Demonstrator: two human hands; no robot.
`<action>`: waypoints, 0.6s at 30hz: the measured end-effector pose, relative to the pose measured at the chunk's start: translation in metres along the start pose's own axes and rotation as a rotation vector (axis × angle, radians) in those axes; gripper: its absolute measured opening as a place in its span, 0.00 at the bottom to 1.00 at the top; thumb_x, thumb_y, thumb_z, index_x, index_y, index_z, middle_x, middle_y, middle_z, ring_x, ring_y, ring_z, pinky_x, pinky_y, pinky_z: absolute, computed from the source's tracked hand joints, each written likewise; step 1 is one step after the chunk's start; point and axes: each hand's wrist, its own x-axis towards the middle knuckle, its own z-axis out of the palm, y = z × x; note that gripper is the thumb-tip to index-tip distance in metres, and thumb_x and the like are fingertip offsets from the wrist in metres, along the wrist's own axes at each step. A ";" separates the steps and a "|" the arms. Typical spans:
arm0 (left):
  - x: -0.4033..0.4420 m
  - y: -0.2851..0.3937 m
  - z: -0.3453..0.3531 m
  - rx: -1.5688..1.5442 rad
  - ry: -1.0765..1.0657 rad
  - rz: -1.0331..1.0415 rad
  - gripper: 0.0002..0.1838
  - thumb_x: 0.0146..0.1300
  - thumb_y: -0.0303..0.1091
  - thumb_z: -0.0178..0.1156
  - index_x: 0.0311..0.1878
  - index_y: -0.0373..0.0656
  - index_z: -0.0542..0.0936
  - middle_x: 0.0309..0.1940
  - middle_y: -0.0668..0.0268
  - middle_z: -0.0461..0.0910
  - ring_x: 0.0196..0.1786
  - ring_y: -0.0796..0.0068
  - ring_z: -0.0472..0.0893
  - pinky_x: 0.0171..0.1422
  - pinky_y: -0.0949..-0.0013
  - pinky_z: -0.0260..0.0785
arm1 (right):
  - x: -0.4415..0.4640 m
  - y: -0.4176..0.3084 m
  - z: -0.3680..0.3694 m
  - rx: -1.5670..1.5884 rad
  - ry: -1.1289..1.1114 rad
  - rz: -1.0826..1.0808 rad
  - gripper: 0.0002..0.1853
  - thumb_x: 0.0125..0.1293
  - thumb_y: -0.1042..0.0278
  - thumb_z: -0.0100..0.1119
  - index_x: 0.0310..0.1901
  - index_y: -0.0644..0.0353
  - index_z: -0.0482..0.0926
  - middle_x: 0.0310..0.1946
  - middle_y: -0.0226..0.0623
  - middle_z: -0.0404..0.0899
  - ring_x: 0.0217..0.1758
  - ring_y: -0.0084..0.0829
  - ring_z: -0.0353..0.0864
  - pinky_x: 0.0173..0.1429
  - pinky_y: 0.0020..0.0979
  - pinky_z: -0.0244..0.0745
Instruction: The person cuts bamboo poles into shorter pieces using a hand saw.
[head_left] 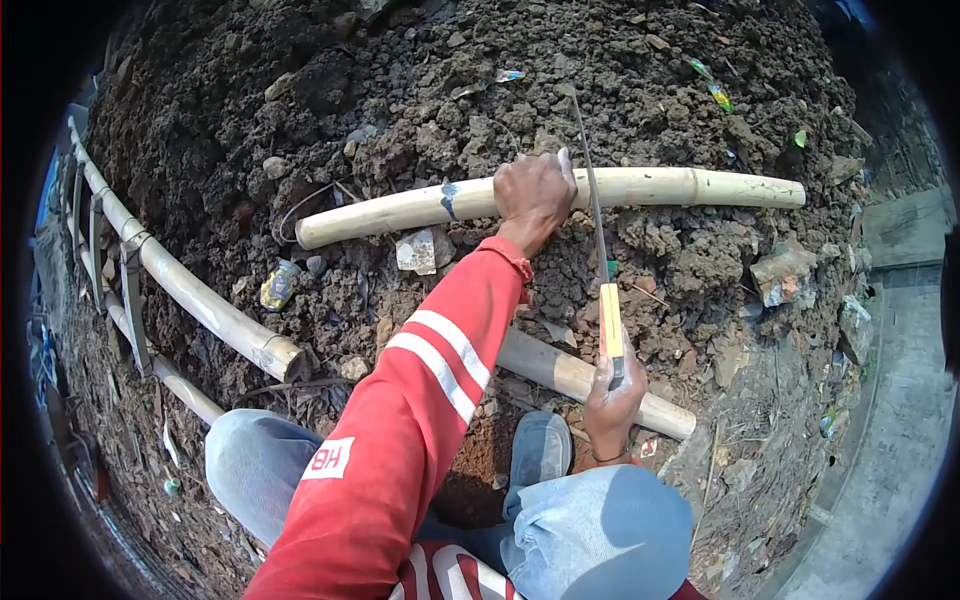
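A pale bamboo pole (690, 187) lies crosswise on the lumpy soil, with a dark blue mark left of its middle. My left hand (535, 195), in a red sleeve with white stripes, is closed over the pole near its middle, thumb beside the blade. Low on the right, my right hand (613, 400) grips the yellow and black handle of a handsaw (611, 320). The saw's narrow blade points away from me and crosses the pole just right of my left thumb. I cannot tell how deep any cut is.
Another bamboo piece (560, 370) lies under my right hand. At left a long pole (205, 300) rests beside a bamboo ladder-like frame (130, 300). Broken brick (785, 272), a crumpled wrapper (279, 285) and stones litter the soil. A concrete strip (895, 400) runs along the right.
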 end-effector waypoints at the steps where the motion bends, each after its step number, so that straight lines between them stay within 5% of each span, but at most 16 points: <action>1: 0.001 0.000 0.001 -0.001 0.019 0.022 0.29 0.77 0.51 0.49 0.26 0.43 0.87 0.24 0.53 0.85 0.28 0.52 0.86 0.37 0.51 0.76 | -0.037 0.019 -0.012 0.011 -0.020 0.047 0.32 0.82 0.53 0.43 0.70 0.78 0.70 0.65 0.58 0.80 0.72 0.46 0.78 0.75 0.41 0.68; 2: -0.001 -0.002 0.003 0.002 0.025 0.048 0.29 0.77 0.51 0.49 0.26 0.42 0.87 0.24 0.53 0.85 0.28 0.52 0.86 0.37 0.51 0.76 | -0.055 0.024 -0.017 0.019 0.063 -0.075 0.30 0.78 0.55 0.49 0.68 0.75 0.74 0.58 0.61 0.83 0.64 0.51 0.85 0.67 0.45 0.76; 4: -0.018 -0.002 0.003 -0.008 0.066 0.066 0.29 0.77 0.50 0.48 0.26 0.43 0.87 0.24 0.53 0.85 0.28 0.52 0.86 0.38 0.52 0.76 | -0.055 0.022 -0.020 -0.003 -0.040 0.022 0.34 0.83 0.52 0.42 0.71 0.79 0.68 0.66 0.60 0.78 0.73 0.47 0.77 0.76 0.42 0.69; 5: -0.017 0.003 0.002 -0.024 0.145 0.117 0.29 0.78 0.50 0.48 0.26 0.43 0.88 0.24 0.53 0.85 0.28 0.53 0.86 0.38 0.52 0.76 | -0.027 0.012 -0.009 0.037 -0.028 0.008 0.30 0.82 0.56 0.44 0.71 0.79 0.69 0.63 0.57 0.81 0.69 0.42 0.81 0.72 0.38 0.73; 6: -0.017 0.006 0.000 -0.032 0.144 0.129 0.29 0.78 0.50 0.48 0.26 0.43 0.88 0.24 0.53 0.85 0.28 0.53 0.86 0.38 0.52 0.76 | 0.008 0.018 0.012 -0.009 0.080 -0.029 0.26 0.78 0.60 0.53 0.69 0.71 0.75 0.48 0.60 0.86 0.42 0.42 0.90 0.48 0.40 0.82; 7: -0.015 0.005 -0.003 -0.036 0.133 0.113 0.30 0.78 0.50 0.48 0.26 0.43 0.87 0.23 0.53 0.85 0.27 0.53 0.86 0.38 0.52 0.76 | 0.049 0.006 0.026 0.010 0.029 0.120 0.24 0.76 0.65 0.56 0.68 0.68 0.76 0.40 0.59 0.86 0.33 0.37 0.86 0.42 0.40 0.79; 8: -0.014 0.003 -0.004 -0.033 0.120 0.093 0.30 0.78 0.51 0.48 0.26 0.43 0.87 0.23 0.53 0.85 0.27 0.53 0.85 0.37 0.52 0.76 | 0.086 0.021 0.047 0.031 0.131 -0.149 0.23 0.76 0.65 0.58 0.68 0.68 0.76 0.33 0.57 0.83 0.32 0.36 0.85 0.40 0.39 0.78; 10: 0.000 -0.003 -0.008 -0.038 0.083 0.052 0.31 0.78 0.51 0.47 0.25 0.42 0.87 0.23 0.53 0.85 0.27 0.52 0.85 0.37 0.51 0.75 | 0.097 -0.004 0.044 -0.008 0.124 -0.190 0.23 0.77 0.63 0.57 0.67 0.69 0.76 0.34 0.56 0.84 0.33 0.37 0.85 0.40 0.40 0.78; 12: -0.002 0.000 -0.007 0.014 -0.013 0.030 0.31 0.78 0.52 0.47 0.25 0.41 0.87 0.23 0.52 0.85 0.26 0.52 0.85 0.37 0.51 0.75 | 0.056 -0.006 0.017 0.008 -0.035 0.103 0.24 0.78 0.62 0.54 0.67 0.70 0.76 0.42 0.58 0.86 0.41 0.38 0.89 0.46 0.40 0.81; 14: 0.000 -0.002 -0.002 -0.003 0.037 0.023 0.31 0.78 0.51 0.47 0.25 0.41 0.87 0.23 0.52 0.85 0.26 0.51 0.85 0.37 0.51 0.75 | -0.017 0.005 -0.012 -0.005 -0.041 0.061 0.29 0.82 0.54 0.49 0.67 0.76 0.74 0.60 0.57 0.83 0.62 0.37 0.84 0.64 0.35 0.76; 17: -0.013 -0.001 0.001 -0.044 0.158 0.099 0.29 0.77 0.50 0.50 0.24 0.42 0.86 0.21 0.54 0.84 0.24 0.52 0.83 0.40 0.52 0.73 | -0.059 0.034 -0.018 0.026 0.102 -0.143 0.26 0.76 0.67 0.51 0.70 0.73 0.73 0.56 0.55 0.86 0.49 0.39 0.90 0.53 0.33 0.81; 18: -0.020 0.001 0.003 -0.064 0.216 0.140 0.28 0.77 0.49 0.51 0.24 0.44 0.86 0.21 0.56 0.84 0.24 0.53 0.83 0.41 0.52 0.72 | -0.041 0.009 -0.020 0.085 0.034 0.151 0.26 0.75 0.68 0.52 0.71 0.72 0.73 0.54 0.53 0.87 0.41 0.34 0.88 0.49 0.33 0.82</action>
